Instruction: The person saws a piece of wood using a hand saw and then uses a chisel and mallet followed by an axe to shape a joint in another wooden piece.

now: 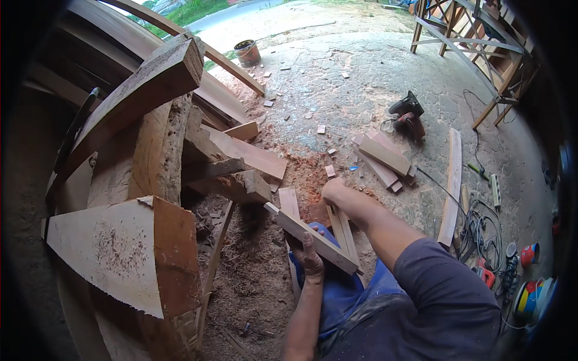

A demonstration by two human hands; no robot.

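A pale wooden piece (319, 242) with a narrow tenon at its far end slants across my lap. My left hand (308, 260) is closed on it from below, thumb up along its side. My right hand (336, 191) is curled at the far end of a second, grooved wooden piece (342, 231), which lies just to the right of the first. Its fingers are turned away, so what they grip is hidden. A flat board (289, 202) stands beyond my left hand.
Big sawn beams (174, 253) are stacked at the left. Cut boards (383, 157) and a dark power tool (409, 117) lie on the concrete at the right, near a long strip (451, 186) and tangled cables (481, 234). A bucket (247, 53) stands at the back.
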